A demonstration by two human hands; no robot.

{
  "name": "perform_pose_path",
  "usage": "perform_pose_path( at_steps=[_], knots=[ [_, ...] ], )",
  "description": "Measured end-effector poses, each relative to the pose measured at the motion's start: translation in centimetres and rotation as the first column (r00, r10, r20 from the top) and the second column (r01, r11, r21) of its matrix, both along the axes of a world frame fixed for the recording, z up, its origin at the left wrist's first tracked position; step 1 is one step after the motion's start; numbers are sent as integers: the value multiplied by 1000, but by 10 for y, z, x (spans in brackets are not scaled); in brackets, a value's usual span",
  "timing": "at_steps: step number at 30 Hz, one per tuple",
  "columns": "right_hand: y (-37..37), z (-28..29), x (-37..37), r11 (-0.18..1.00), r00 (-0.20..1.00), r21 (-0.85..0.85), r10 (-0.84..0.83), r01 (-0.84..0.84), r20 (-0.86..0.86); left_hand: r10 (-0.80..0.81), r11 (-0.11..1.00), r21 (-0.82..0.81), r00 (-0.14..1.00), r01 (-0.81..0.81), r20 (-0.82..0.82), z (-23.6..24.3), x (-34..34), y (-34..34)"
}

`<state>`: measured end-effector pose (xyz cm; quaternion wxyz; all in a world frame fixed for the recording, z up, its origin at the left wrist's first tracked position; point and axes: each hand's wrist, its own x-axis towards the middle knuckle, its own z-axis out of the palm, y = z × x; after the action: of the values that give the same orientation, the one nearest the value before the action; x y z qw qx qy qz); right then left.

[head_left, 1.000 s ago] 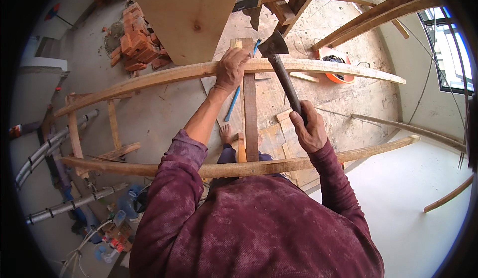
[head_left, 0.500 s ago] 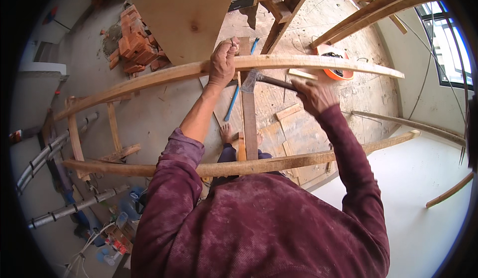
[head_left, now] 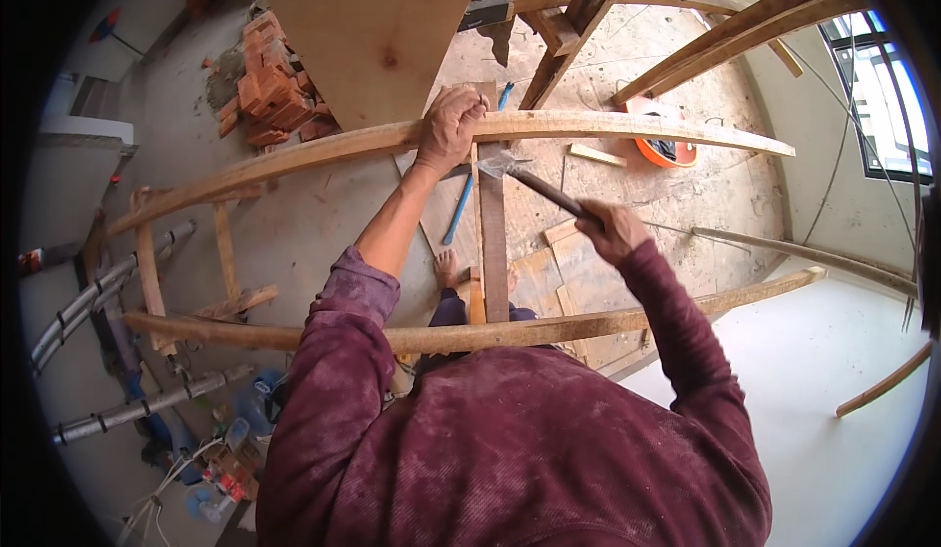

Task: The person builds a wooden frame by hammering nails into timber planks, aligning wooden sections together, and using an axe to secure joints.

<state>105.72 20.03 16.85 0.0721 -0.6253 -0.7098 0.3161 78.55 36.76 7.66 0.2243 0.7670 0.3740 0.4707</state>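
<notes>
My left hand is closed over the far wooden rail, beside the joint where an upright board meets it. In my right hand is a hammer, held by its dark handle. The hammer's head is just below the far rail, against or very near the brown crosspiece. That crosspiece runs between the far rail and the near wooden rail, which lies across in front of my body. What my left fingertips press on is hidden.
A plywood sheet stands beyond the far rail. Orange bricks are piled at the far left. An orange tub sits on the floor at right. Slanted timbers fill the far right. Silver poles and tools lie at left.
My right hand has moved down and nearer to me, so the hammer handle slants more steeply. The hammer's head has dropped slightly. My left hand stays on the far rail.
</notes>
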Motion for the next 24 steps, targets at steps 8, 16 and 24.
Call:
perform_pose_path(
  at_steps=[8, 16, 24],
  knots=[
    [-60, -2, -26, 910, 725, -162, -404, 382, -558, -25, 999, -35, 997, 22, -76, 1, 9, -7],
    [-13, 46, -50, 933, 917, 198, -227, 302, -329, -33, 999, 25, 994, 36, -105, 3, 6, -6],
    [-11, 39, -67, 916, 918, 227, -258, 332, -299, -25, 997, 64, 993, 33, -116, -2, 6, -9]
  ],
)
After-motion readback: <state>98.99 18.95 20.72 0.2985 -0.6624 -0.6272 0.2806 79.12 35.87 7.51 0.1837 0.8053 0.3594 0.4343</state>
